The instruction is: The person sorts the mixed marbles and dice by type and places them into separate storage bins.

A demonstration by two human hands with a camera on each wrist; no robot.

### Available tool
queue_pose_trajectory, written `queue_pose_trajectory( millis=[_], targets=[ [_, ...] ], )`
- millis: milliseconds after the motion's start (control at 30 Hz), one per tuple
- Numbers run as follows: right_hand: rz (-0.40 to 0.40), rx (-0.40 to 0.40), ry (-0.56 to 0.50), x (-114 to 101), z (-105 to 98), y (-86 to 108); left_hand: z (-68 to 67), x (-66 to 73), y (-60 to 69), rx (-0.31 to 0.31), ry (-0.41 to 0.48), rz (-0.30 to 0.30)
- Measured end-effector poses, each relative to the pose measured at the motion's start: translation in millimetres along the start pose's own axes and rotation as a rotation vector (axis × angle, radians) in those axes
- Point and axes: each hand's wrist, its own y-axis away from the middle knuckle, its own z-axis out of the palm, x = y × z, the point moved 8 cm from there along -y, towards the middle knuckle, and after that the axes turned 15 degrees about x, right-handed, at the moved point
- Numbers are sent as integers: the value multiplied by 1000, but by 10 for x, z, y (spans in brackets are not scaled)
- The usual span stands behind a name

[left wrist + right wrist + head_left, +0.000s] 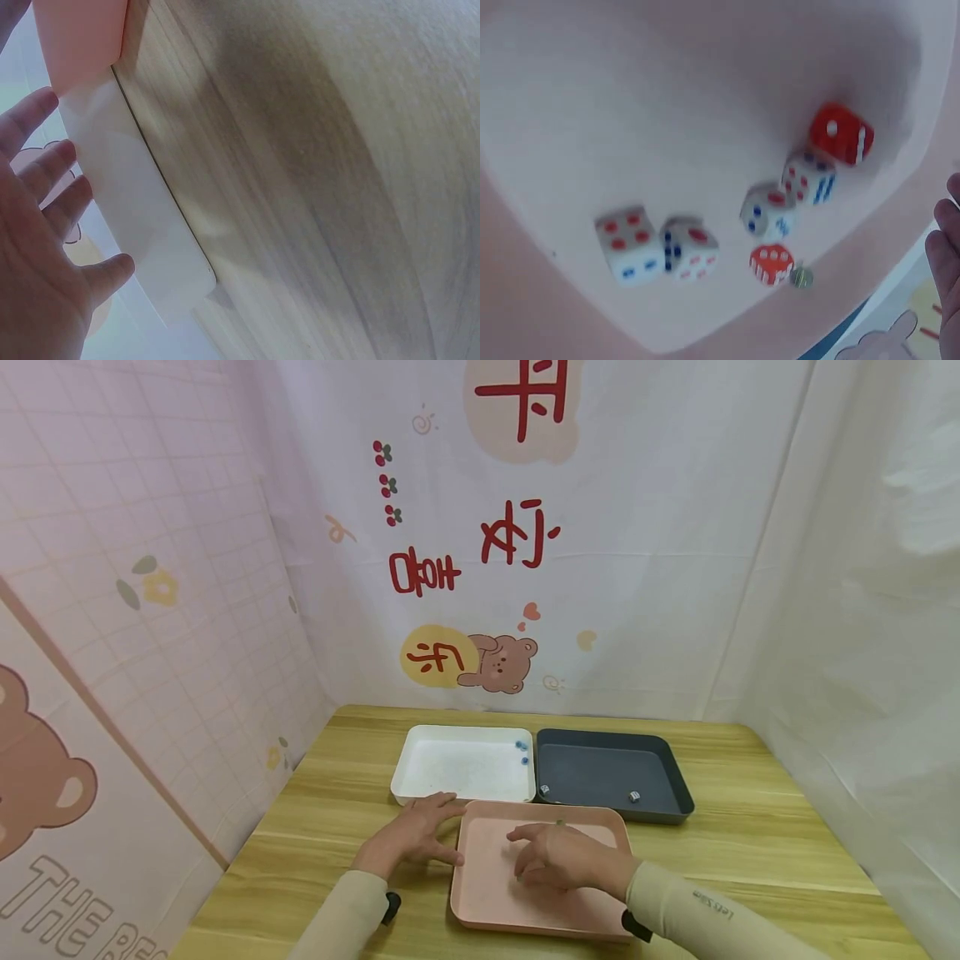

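Observation:
A pink tray (487, 893) lies nearest on the table. My left hand (416, 835) is at its left edge, fingers spread; whether it touches the rim I cannot tell. Over the inside of the tray hovers my right hand (562, 857), fingers partly bent, with nothing visible in its grasp. In the right wrist view the tray holds several white dice (629, 246), a red die (841, 133), another red die (772, 264) and a small green translucent piece (801, 276). The right hand hides most of these in the head view.
Behind the pink tray stand a white tray (457, 764) with several small blue pieces (522, 746) at its right side and a dark grey tray (607, 768). Two white dice (634, 796) lie in the grey one. Printed cloth (637, 593) hangs around the wooden table (757, 860).

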Motion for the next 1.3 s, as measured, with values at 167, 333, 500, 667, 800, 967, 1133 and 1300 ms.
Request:
queue_pose_trajectory(
  millis=[167, 333, 500, 667, 800, 967, 1133, 1300],
  targets=[
    [64, 42, -4, 124, -85, -58, 2, 4, 4, -3, 0, 4],
    [92, 92, 30, 213, -166, -101, 11, -13, 4, -7, 6, 8],
    [100, 177, 109, 317, -270, -148, 17, -24, -2, -6, 5, 11],
    [133, 242, 118, 463, -371, -184, 23, -30, -4, -8, 3, 9],
    [216, 273, 99, 635, -434, -195, 25, -32, -3, -8, 1, 5],
    [337, 315, 86, 814, -494, -199, 29, -43, -3, -4, -3, 8],
    [447, 342, 78, 952, -522, -217, 30, -47, -7, 0, -6, 12],
    [507, 340, 89, 1051, -515, -250, 32, -49, -12, 0, -8, 19]
  ],
)
